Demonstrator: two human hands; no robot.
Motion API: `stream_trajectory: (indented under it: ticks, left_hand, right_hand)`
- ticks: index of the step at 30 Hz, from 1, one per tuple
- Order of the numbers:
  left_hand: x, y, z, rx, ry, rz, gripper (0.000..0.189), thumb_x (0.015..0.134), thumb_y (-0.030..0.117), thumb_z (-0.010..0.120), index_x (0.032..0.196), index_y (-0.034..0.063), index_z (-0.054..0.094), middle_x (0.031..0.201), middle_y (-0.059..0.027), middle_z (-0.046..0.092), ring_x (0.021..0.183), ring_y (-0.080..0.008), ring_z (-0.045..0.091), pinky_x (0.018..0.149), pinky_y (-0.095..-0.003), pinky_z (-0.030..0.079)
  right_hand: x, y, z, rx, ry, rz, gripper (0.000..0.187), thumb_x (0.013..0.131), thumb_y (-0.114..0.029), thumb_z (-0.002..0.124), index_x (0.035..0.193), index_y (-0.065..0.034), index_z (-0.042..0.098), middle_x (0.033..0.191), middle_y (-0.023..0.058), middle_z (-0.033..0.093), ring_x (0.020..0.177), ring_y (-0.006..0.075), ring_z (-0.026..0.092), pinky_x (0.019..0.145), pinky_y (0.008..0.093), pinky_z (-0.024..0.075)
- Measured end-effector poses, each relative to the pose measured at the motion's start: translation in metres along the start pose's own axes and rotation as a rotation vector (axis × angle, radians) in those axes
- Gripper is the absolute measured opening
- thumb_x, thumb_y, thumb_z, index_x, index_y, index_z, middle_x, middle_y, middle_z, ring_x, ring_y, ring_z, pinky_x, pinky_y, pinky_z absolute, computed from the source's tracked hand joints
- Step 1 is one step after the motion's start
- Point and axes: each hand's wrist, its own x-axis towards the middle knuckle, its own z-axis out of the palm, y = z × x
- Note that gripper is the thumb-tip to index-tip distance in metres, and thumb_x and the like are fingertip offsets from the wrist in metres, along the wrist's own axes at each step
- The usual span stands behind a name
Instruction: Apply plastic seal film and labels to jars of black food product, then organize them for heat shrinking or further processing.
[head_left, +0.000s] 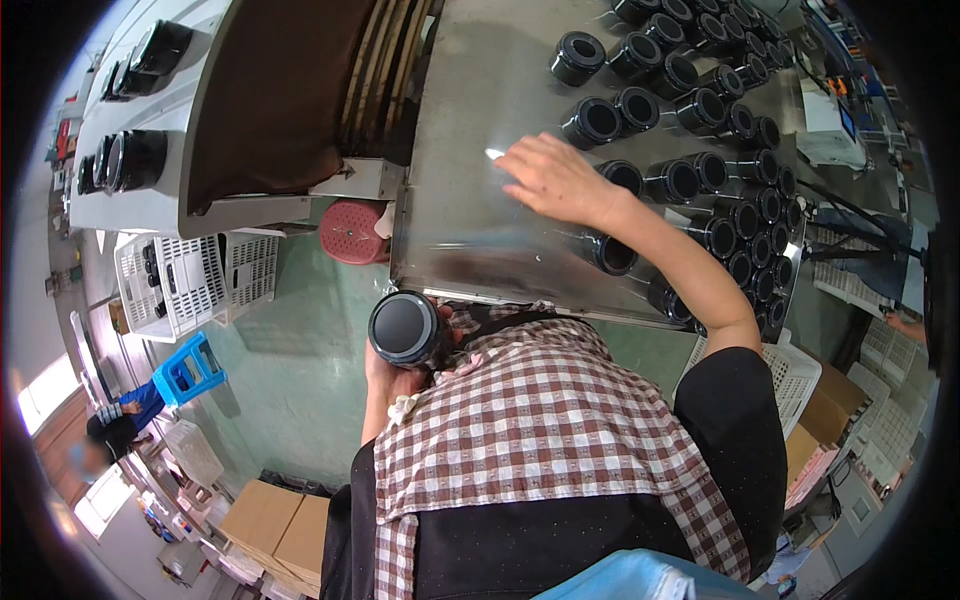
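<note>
My left hand (396, 375) holds a glossy black lidded jar (397, 327) close to the checked apron, beside the table's near left corner. Its round top faces up. Above the metal table (480, 97) is my right hand (547, 176), palm down, fingers bent and a little apart, with nothing seen in it. Black jars of the same kind stand around it, the nearest being one jar (621, 178) by the wrist and another (611, 253) below the forearm. Many more crowd the table's right side.
A second table (184, 214) at the left bears several black jars. Between the tables is a red plastic stool (352, 231). White crates (187, 285), a blue stool (189, 369) and cardboard boxes (262, 517) stand on the floor. A person (112, 435) sits at the far left.
</note>
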Motion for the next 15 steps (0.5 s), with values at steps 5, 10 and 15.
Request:
stream_trajectory:
  ticks: [5,10,15]
  left_hand:
    - [0.001,0.001,0.012,0.009,0.043,0.019,0.043,0.087,0.031,0.035,0.105,-0.0055,0.049,0.099,-0.0220,0.055,0.083,-0.0362,0.057,0.075,-0.0459,0.050]
    - [0.000,-0.003,0.021,0.007,0.042,0.011,0.045,0.088,0.032,0.029,0.103,-0.0050,0.050,0.096,-0.0227,0.058,0.080,-0.0373,0.058,0.073,-0.0453,0.050]
    - [0.001,-0.003,0.015,-0.008,0.053,-0.007,0.045,0.089,0.030,0.027,0.104,-0.0053,0.050,0.096,-0.0233,0.057,0.082,-0.0368,0.058,0.075,-0.0451,0.051]
  right_hand:
    - [-0.008,-0.026,-0.003,0.037,-0.118,-0.027,0.021,0.077,-0.019,0.058,0.090,-0.0028,0.056,0.080,0.0082,0.055,0.080,0.0224,0.052,0.075,0.0337,0.0395]
    - [-0.023,-0.039,0.015,0.065,-0.147,-0.070,0.014,0.075,-0.018,0.058,0.074,-0.0057,0.052,0.068,0.0070,0.054,0.074,0.0221,0.054,0.073,0.0346,0.0393]
    - [-0.034,-0.044,0.029,0.055,-0.233,-0.106,0.011,0.076,-0.015,0.055,0.071,-0.0061,0.051,0.060,0.0072,0.053,0.067,0.0227,0.053,0.070,0.0345,0.0390]
